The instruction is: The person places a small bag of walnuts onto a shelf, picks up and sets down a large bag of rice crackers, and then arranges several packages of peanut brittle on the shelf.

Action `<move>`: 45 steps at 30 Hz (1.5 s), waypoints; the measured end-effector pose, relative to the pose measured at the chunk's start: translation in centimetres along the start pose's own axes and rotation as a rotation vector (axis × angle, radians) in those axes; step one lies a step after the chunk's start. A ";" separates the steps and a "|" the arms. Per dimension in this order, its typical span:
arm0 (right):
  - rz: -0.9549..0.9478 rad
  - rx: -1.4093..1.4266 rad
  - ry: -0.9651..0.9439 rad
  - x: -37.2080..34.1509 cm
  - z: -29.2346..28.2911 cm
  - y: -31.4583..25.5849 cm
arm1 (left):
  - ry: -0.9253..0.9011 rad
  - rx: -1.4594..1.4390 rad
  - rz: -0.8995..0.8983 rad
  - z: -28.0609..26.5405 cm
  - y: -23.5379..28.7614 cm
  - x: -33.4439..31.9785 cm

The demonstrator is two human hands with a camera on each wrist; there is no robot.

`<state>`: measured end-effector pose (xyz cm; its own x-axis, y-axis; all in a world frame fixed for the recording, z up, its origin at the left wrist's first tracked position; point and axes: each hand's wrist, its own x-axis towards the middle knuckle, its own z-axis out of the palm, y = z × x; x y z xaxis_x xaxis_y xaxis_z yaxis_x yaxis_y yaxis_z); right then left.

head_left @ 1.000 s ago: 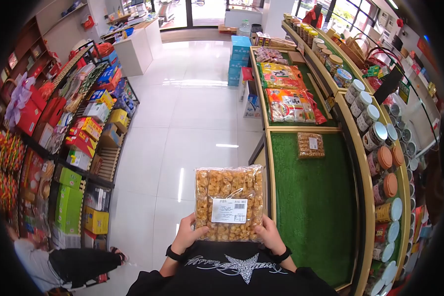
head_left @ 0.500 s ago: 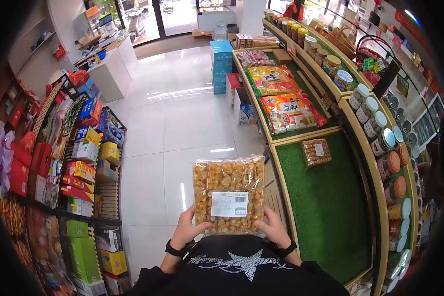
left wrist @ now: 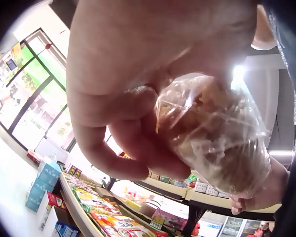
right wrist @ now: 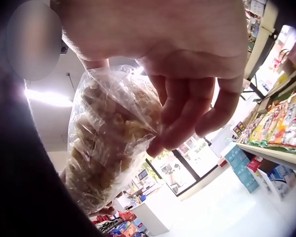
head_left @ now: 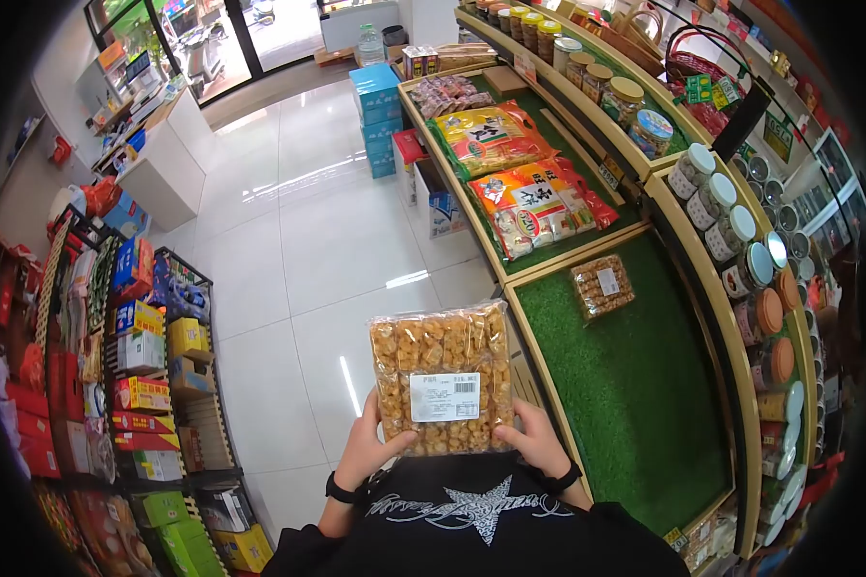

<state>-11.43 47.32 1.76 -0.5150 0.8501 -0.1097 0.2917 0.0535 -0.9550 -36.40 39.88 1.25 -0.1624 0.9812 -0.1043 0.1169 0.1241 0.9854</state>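
A clear bag of golden puffed snack pieces [head_left: 438, 341] with a white printed label is held upright in front of the chest. On its lower left edge the left hand [head_left: 367, 452] grips it, thumb on the front. The right hand [head_left: 535, 440] grips the opposite lower edge the same way. In the left wrist view the left hand's curled fingers [left wrist: 138, 148] bend round the crinkled bag [left wrist: 217, 133]. The right wrist view has the right hand's fingers [right wrist: 187, 108] behind the bag [right wrist: 113, 133]. A smaller labelled snack pack [head_left: 603, 288] lies on the green mat [head_left: 625, 404] to the right.
Wooden display bins with large red and yellow snack bags [head_left: 539, 204] run along the right, below a ledge of jars [head_left: 691, 171]. Blue cartons [head_left: 377, 120] stand on the tiled floor [head_left: 279, 240]. Shelves of boxed goods [head_left: 144, 351] line the left. A white counter [head_left: 168, 163] stands farther back.
The head view has swung rightward, so shelves, floor and bins sit turned and farther left. Both hands keep hold of the snack bag, which stays before the chest, slightly lower against the shirt.
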 end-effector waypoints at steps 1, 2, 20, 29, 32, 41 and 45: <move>-0.042 -0.008 0.016 0.9 -0.6 0.4 | 0.049 0.035 0.034 0.4 0.7 1.1; -0.074 -0.004 0.029 1.9 -1.2 0.9 | 0.044 0.044 0.036 0.6 0.9 2.3; 0.073 -0.266 0.102 10.0 -18.1 4.1 | -0.262 0.284 0.175 11.3 3.6 22.1; 0.395 0.087 0.625 7.4 -16.4 8.1 | -0.832 0.495 0.153 18.8 4.8 31.6; 0.418 0.411 0.908 8.3 -14.7 12.1 | -0.928 0.317 -0.041 22.1 3.4 34.6; 0.614 0.610 1.169 14.2 -13.0 27.1 | -1.139 0.466 -0.194 31.8 -13.1 44.4; 0.901 0.717 1.100 16.5 -13.7 30.4 | -1.168 0.600 -0.107 34.6 -16.2 46.0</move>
<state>-0.03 70.11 -25.36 0.5087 0.4303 -0.7457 -0.4213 -0.6310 -0.6515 -11.86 88.12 -24.21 0.7034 0.4740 -0.5297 0.6191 -0.0424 0.7841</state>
